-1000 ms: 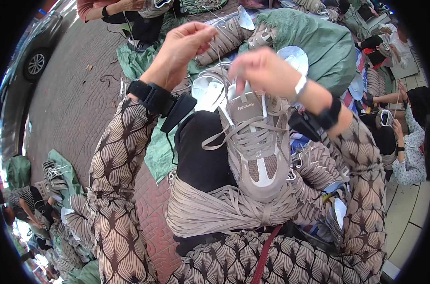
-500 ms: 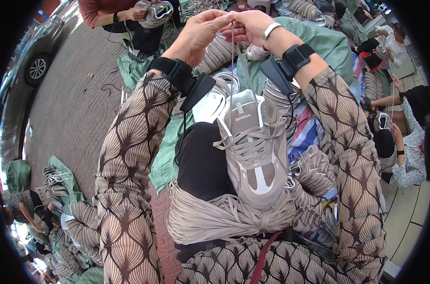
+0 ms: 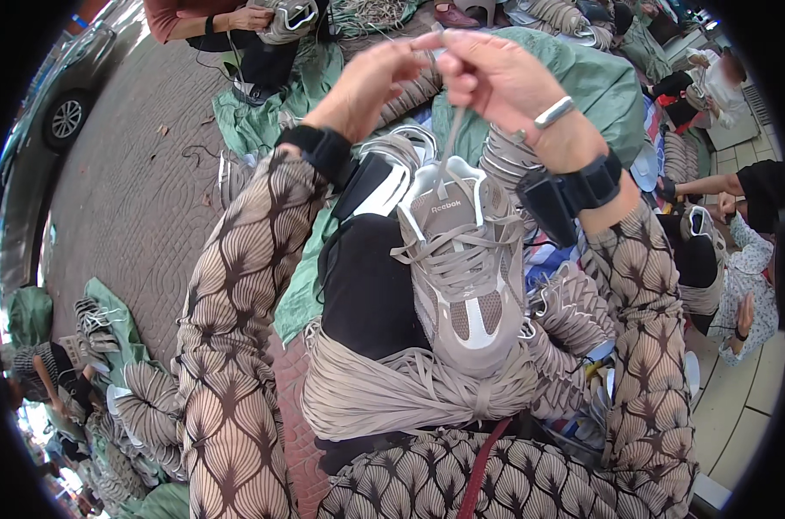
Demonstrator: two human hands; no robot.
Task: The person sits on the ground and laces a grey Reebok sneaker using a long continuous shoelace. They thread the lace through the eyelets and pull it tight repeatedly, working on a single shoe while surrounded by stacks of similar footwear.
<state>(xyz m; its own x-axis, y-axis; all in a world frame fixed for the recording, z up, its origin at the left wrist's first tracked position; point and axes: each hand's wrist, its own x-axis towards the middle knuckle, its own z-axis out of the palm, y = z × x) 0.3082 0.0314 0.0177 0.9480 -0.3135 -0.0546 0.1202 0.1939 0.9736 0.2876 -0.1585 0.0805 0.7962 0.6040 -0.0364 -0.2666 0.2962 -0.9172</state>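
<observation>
A grey-beige sneaker [image 3: 470,285] with mesh panels rests on my lap, toe toward me, laces strung across its tongue. From its collar a flat grey shoelace [image 3: 452,143] rises to my right hand [image 3: 500,82], which is closed on it with bent fingers. Beside it my left hand [image 3: 377,82] is raised, its fingertips close to the right fingers. Motion smears those left fingertips, so whether they grip the lace is unclear. Under the shoe's toe, a thick bundle of grey-beige laces [image 3: 392,394] lies across my thighs.
Laced sneakers [image 3: 574,303] are piled to the right on striped sheeting. A green sack [image 3: 583,78] lies ahead. Co-workers sit at upper left and right, one handling a shoe [image 3: 290,19]. A parked car [image 3: 68,95] stands on the left paving [image 3: 142,199].
My right hand has moved right and slightly down, its fingers curling in. The left hand has dropped a little. Two lace strands stood upright before; now one slants from the shoe to the right hand.
</observation>
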